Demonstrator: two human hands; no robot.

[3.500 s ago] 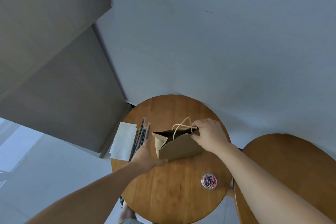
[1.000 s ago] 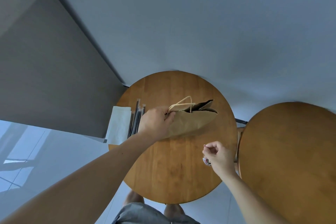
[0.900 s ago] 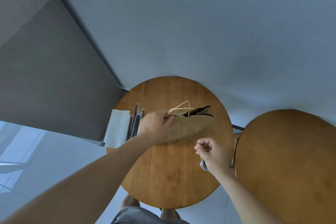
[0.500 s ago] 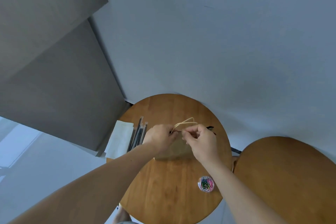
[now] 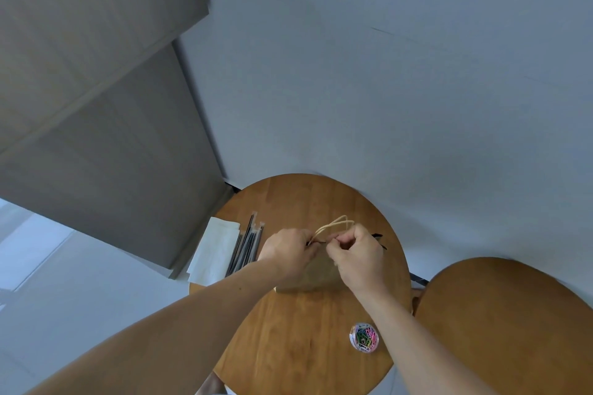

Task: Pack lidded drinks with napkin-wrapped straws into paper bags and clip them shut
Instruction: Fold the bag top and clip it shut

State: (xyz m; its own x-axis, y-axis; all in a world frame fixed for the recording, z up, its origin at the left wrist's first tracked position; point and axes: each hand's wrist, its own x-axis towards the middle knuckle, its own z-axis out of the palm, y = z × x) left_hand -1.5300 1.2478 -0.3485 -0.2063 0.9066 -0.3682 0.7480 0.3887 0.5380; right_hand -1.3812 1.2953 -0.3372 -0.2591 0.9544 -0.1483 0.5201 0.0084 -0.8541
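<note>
A brown paper bag (image 5: 316,276) with pale cord handles (image 5: 335,224) stands on the round wooden table (image 5: 308,199). My left hand (image 5: 287,250) pinches the bag's top edge from the left. My right hand (image 5: 359,255) meets it at the same edge, fingers closed on the rim and on something too small to make out. Both hands cover most of the bag's mouth. A round clear tub of coloured paper clips (image 5: 364,337) sits near the table's front right. What is inside the bag is hidden.
White napkins (image 5: 215,253) and several black wrapped straws (image 5: 247,247) lie at the table's left edge. A second round wooden table (image 5: 513,314) stands close on the right. A grey wall is behind, a grey cabinet (image 5: 96,138) to the left.
My right hand left the clip tub and rose to the bag's top edge, joining my left hand. The bag's mouth, open a second ago, is now pressed together under both hands.
</note>
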